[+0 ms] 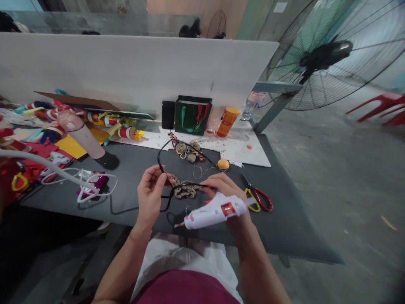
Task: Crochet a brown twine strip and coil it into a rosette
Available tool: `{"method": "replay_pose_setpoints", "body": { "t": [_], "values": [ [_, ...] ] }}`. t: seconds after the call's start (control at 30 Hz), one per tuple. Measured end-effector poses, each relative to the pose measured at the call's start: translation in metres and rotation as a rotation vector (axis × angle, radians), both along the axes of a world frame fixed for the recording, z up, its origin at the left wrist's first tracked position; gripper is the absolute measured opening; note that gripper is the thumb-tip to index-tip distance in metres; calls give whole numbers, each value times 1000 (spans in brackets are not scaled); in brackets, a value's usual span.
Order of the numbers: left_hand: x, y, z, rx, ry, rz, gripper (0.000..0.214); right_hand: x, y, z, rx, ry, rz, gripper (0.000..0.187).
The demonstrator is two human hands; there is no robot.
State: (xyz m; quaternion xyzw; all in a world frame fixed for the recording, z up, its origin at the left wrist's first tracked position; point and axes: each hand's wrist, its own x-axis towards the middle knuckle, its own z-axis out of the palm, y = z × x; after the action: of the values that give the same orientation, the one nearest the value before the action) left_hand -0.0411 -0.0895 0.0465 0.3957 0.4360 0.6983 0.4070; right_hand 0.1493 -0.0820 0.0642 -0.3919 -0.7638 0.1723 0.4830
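Dark tabletop (126, 177) under black cord (161, 162), braided twine (185, 192).

A work surface with craft things, and a big fan beside it

Along the back edge of the surface (133, 169), before a white board (126, 67), stand a green paper bag (193, 116) and an orange bottle (228, 121). At the left side, a pink bottle (81, 134) lies among red-and-white paper rolls (107, 121). Scissors (257, 198) with red and yellow handles lie near the right edge. A standing fan (325, 55) and a red plastic chair (379, 107) are on the concrete floor (332, 177) to the right.

Glue gun (215, 212) glossy white plastic w/ metal nozzle (179, 225); black band (159, 158) matt.
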Motion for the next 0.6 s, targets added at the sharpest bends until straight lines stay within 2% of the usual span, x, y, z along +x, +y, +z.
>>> {"method": "replay_pose_setpoints", "body": {
  "t": [0.1,0.2,0.23,0.3,0.37,0.43,0.5,0.57,0.6],
  "values": [
    [-5,0,-9,-83,-135,64,30,10,-18,8,186,-189,-58,18],
    [-11,-7,-19,-153,-205,98,40,20,-33,10,328,-254,-92,22],
    [-14,-11,-22,-174,-210,90,44,25,-37,11,333,-246,-128,23],
    [-21,-20,-26,-214,-198,63,52,38,-43,14,251,-200,-230,21],
    [-29,-29,-30,-247,-171,91,59,52,-45,20,157,-107,-279,15],
    [-38,-39,-33,-285,-120,150,60,64,-44,25,109,3,-161,7],
    [-47,-48,-37,-301,-51,162,54,70,-40,28,188,370,-150,16],
    [-54,-56,-41,-334,72,87,43,71,-36,28,117,570,-89,18],
    [-56,-61,-42,-370,154,5,38,69,-34,27,67,646,-70,23]
  ]
}}
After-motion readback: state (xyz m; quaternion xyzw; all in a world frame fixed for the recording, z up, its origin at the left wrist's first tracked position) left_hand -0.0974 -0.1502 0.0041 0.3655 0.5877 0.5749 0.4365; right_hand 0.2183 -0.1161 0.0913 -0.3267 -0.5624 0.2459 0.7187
